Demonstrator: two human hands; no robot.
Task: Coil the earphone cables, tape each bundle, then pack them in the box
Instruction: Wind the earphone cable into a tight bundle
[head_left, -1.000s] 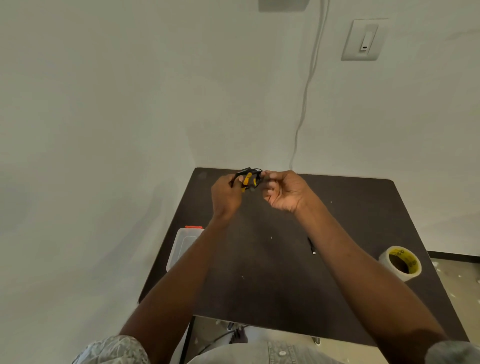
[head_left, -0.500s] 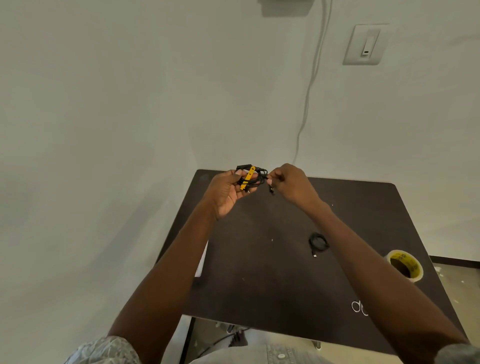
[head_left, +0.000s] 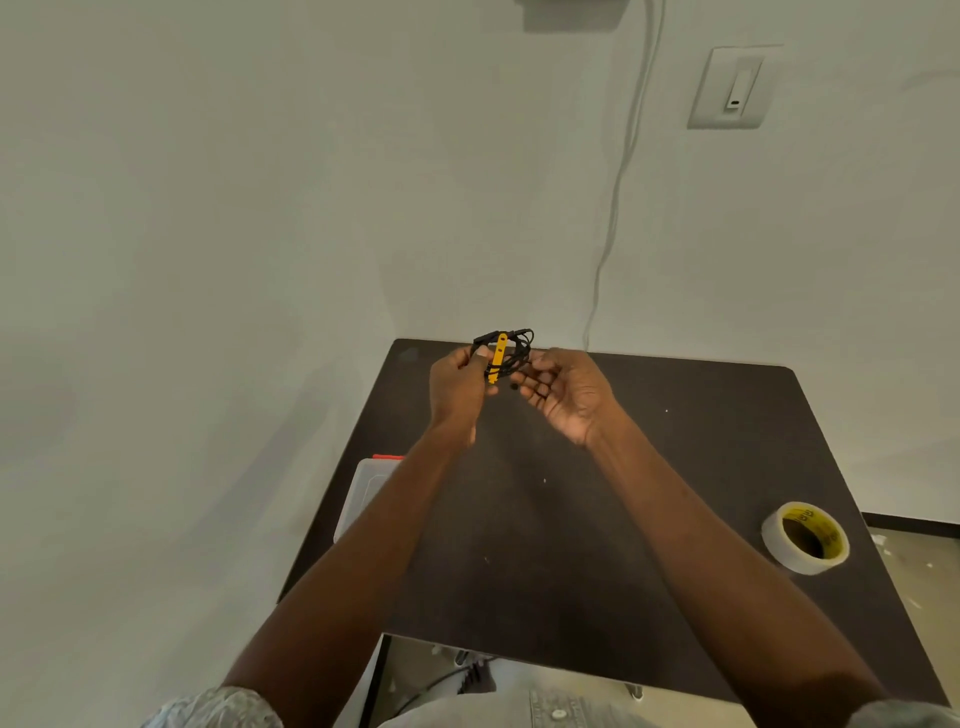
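A dark table (head_left: 597, 545) stands in a pale-walled corner, and nearest of all, well out past the right fingers, lies a tape roll (head_left: 805, 538) whose yellow core bears print too small to read. Beyond the left forearm sits the clear box (head_left: 363, 493), likely waiting for bundles. Farther off, the left hand (head_left: 460, 387) pinches the coiled earphone cable (head_left: 506, 353) with its yellow piece, probably to keep the loops together, while the right hand (head_left: 563, 392) cups loosely beside it, fingertips touching.

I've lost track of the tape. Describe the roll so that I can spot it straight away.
Start at the dark brown tabletop and follow its right edge towards the near corner. There the white roll of tape lies flat, apart from both hands. Its yellow inner core with black print sets it apart from the clear plastic box with a red clip, which sits at the left edge.
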